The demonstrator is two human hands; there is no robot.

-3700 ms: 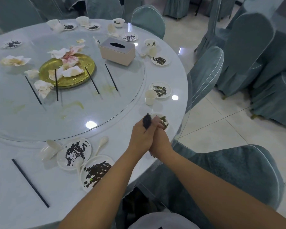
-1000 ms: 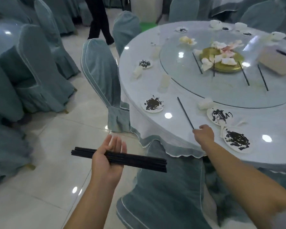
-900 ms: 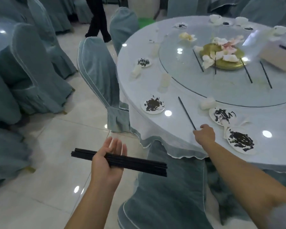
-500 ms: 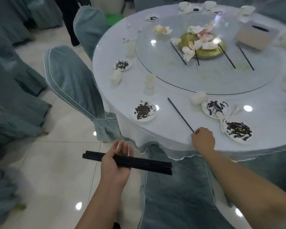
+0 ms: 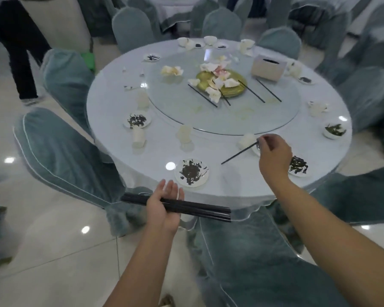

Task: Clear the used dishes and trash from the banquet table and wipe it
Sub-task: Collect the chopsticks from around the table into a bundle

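Low in the centre of the frame, the left hand (image 5: 164, 209) is cradling a bundle of black chopsticks (image 5: 177, 207) across its palm, thumb over them and fingers mostly straight, just off the near edge of the round bench (image 5: 231, 185). To the right, the right hand (image 5: 273, 156) is pinching the upper end of a single black chopstick (image 5: 239, 152) between thumb and fingertips, its lower tip slanting down-left toward the bench top; whether that tip is touching is hard to tell. Thin, stiff, light and likely slick, such a stick is best pinched near one end and then laid alongside the bundle. Just left of it, a small plate (image 5: 192, 172) is sitting smeared with dark scraps, another plate (image 5: 298, 166) right of the hand. Further up, on the glass turntable (image 5: 222, 116), four more chopsticks (image 5: 251, 91) are lying around a gold dish (image 5: 237, 90) heaped with crumpled napkins, beside a tissue box (image 5: 267, 68).
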